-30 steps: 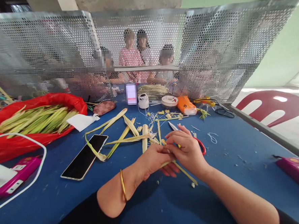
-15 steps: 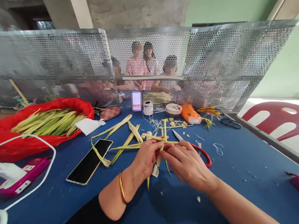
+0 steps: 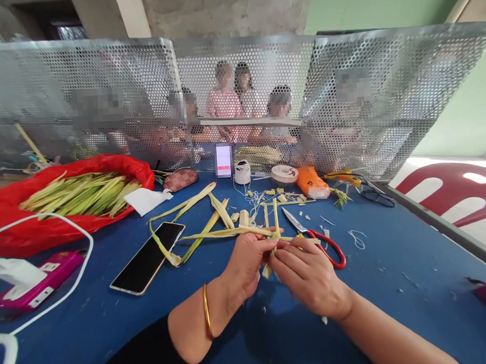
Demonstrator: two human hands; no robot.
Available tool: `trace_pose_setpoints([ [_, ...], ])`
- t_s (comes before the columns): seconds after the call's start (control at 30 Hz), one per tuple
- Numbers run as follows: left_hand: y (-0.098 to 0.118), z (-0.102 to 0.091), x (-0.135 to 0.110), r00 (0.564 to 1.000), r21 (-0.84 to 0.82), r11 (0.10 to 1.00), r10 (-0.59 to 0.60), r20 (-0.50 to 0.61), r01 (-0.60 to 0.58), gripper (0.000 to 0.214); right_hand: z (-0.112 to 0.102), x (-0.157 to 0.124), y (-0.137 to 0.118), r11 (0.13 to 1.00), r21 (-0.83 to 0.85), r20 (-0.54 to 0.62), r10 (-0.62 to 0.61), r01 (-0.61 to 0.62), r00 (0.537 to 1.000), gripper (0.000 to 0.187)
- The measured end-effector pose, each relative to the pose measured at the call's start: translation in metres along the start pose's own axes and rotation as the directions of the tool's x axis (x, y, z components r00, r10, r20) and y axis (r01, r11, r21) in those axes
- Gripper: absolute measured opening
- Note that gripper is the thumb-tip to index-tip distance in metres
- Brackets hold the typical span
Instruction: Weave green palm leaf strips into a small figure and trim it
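Between my two hands is a small weave of crossed pale leaf strips [image 3: 275, 218], with ends sticking up and out to both sides. My left hand [image 3: 251, 261] pinches the crossing from the left, thumb on top. From the right, my right hand [image 3: 304, 271] has its fingers closed on the strips just below the crossing; its fingertips are partly hidden. Red-handled scissors [image 3: 331, 248] lie beside my right hand, blades pointing away. Loose leaf strips [image 3: 205, 236] lie to the left, one across a black phone [image 3: 147, 259].
A red bag [image 3: 141, 171] full of green leaf strips stands at the left, near a purple power strip [image 3: 47, 282]. Thread [image 3: 242, 174], a tape roll [image 3: 284, 174] and an orange packet [image 3: 311, 183] sit at the back. People are behind a perforated metal screen [image 3: 243, 50].
Both hands have shifted slightly right with the strips. The crossing has turned a little, and a second upright strip now shows beside the first. The view has tilted slightly.
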State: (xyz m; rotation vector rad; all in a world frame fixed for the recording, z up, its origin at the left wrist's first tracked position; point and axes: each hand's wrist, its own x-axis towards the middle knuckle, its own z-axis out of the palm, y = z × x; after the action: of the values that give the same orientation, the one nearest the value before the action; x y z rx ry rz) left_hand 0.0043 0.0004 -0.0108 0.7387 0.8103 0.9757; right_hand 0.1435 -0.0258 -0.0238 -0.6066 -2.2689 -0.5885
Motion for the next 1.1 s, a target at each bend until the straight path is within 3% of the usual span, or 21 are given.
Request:
trace_pose_setpoints([
  [0.2,0.001,-0.003,0.004,1.0,0.005,1.0,0.0,-0.005,0.0,0.026,0.0,0.003,-0.004,0.999,0.032,0.002,0.013,-0.013,1.0,0.023],
  [0.27,0.006,-0.006,0.007,0.999,0.014,0.999,0.03,-0.027,-0.029,0.027,-0.003,0.005,-0.005,0.991,0.078,-0.026,0.11,-0.107,0.994,0.023],
  [0.3,0.009,-0.007,0.008,0.998,0.011,0.999,0.051,-0.039,-0.051,0.028,-0.004,0.006,-0.004,0.97,0.115,-0.051,0.221,-0.214,0.974,0.02],
  [0.33,0.011,-0.008,0.009,0.996,0.004,0.997,0.071,-0.049,-0.071,0.031,-0.004,0.006,-0.002,0.918,0.164,-0.075,0.376,-0.361,0.924,0.017],
  [0.37,0.013,-0.008,0.01,0.995,-0.004,0.996,0.087,-0.055,-0.088,0.035,-0.004,0.006,0.0,0.821,0.229,-0.078,0.552,-0.524,0.83,0.015],
  [0.43,0.016,-0.007,0.008,0.994,-0.024,0.995,0.096,-0.05,-0.097,0.043,-0.001,0.005,0.005,0.499,0.401,0.03,0.831,-0.768,0.555,0.023],
  [0.47,0.016,-0.007,0.007,0.995,-0.031,0.995,0.093,-0.036,-0.095,0.046,0.002,0.005,0.008,0.31,0.493,0.135,0.896,-0.813,0.423,0.028],
  [0.5,0.015,-0.006,0.006,0.996,-0.034,0.995,0.091,-0.017,-0.092,0.049,0.005,0.004,0.01,0.132,0.577,0.253,0.91,-0.806,0.33,0.032],
  [0.53,0.014,-0.005,0.005,0.996,-0.035,0.995,0.09,0.008,-0.09,0.051,0.008,0.004,0.012,-0.021,0.65,0.355,0.892,-0.76,0.279,0.034],
  [0.57,0.013,-0.004,0.003,0.995,-0.031,0.996,0.088,0.041,-0.087,0.052,0.01,0.004,0.014,-0.144,0.705,0.426,0.869,-0.695,0.252,0.034],
  [0.63,0.011,-0.004,0.001,0.989,-0.004,0.997,0.077,0.123,-0.077,0.053,0.013,0.004,0.015,-0.279,0.766,0.469,0.859,-0.579,0.206,0.035],
  [0.77,0.01,-0.007,-0.001,0.971,0.08,0.996,0.026,0.236,-0.046,0.047,0.013,0.004,0.014,-0.336,0.786,0.449,0.887,-0.518,0.107,0.033],
  [0.93,0.019,-0.014,-0.002,0.931,0.199,0.978,-0.02,0.365,-0.057,0.059,0.008,0.005,0.017,-0.443,0.75,0.555,0.825,-0.492,0.105,0.035],
  [1.1,0.036,-0.022,-0.005,0.816,0.224,0.974,-0.15,0.558,0.026,0.073,0.003,0.006,0.022,-0.454,0.762,0.549,0.831,-0.463,0.089,0.038],
])
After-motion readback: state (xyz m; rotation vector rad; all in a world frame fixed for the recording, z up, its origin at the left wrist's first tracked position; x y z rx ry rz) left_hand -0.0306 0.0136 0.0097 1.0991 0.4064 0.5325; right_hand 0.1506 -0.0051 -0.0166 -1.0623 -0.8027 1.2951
